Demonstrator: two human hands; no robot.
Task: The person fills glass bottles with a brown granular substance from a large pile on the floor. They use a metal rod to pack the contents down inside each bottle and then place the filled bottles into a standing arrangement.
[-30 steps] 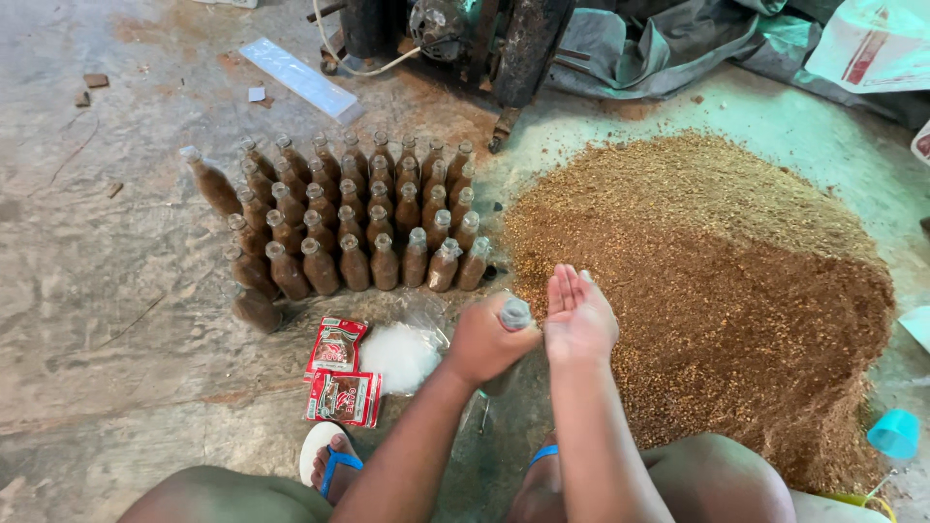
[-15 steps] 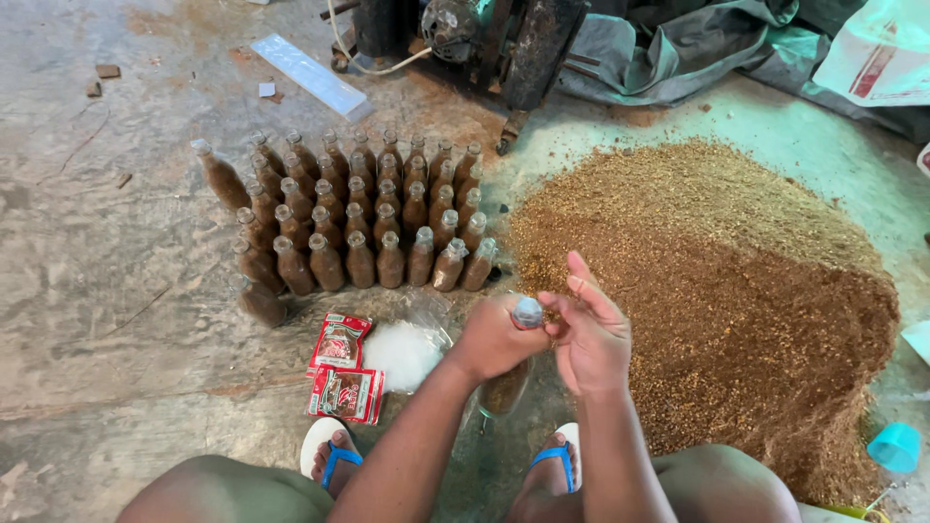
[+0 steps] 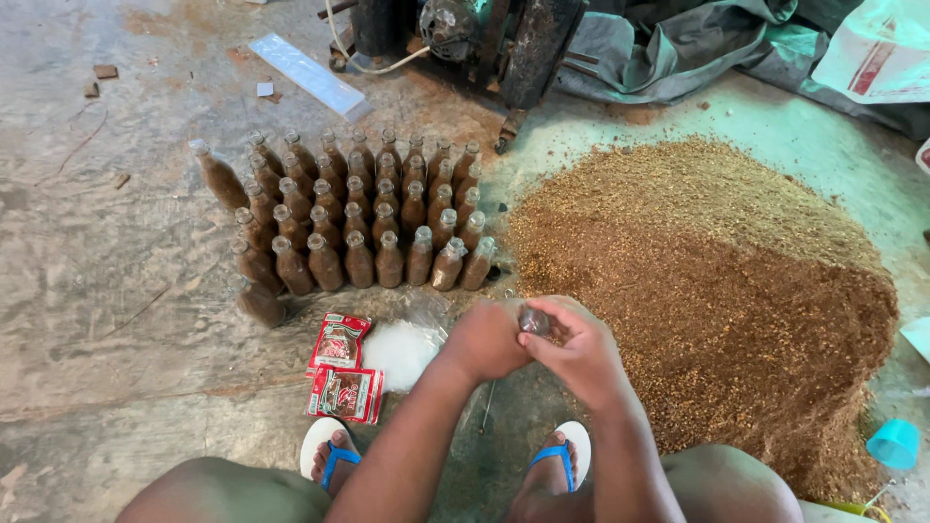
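My left hand (image 3: 487,339) grips the neck of a glass bottle (image 3: 534,321) held low in front of me; only its mouth shows between my hands. My right hand (image 3: 579,351) is cupped over that mouth, fingers curled and pressing on the top. A large heap of brown granular material (image 3: 717,281) lies just to the right of my hands. Several filled brown bottles (image 3: 358,218) stand in rows on the concrete floor ahead of my hands.
A white powder pile on clear plastic (image 3: 402,351) and two red sachets (image 3: 341,368) lie left of my hands. A dark machine (image 3: 465,39) and grey tarpaulin (image 3: 678,53) sit at the back. A small blue cup (image 3: 893,443) is at right. My feet wear blue-strapped sandals (image 3: 334,455).
My right hand was open, palm tilted beside the bottle mouth; it has since turned down and closed over the bottle's top. The left hand kept its hold on the bottle.
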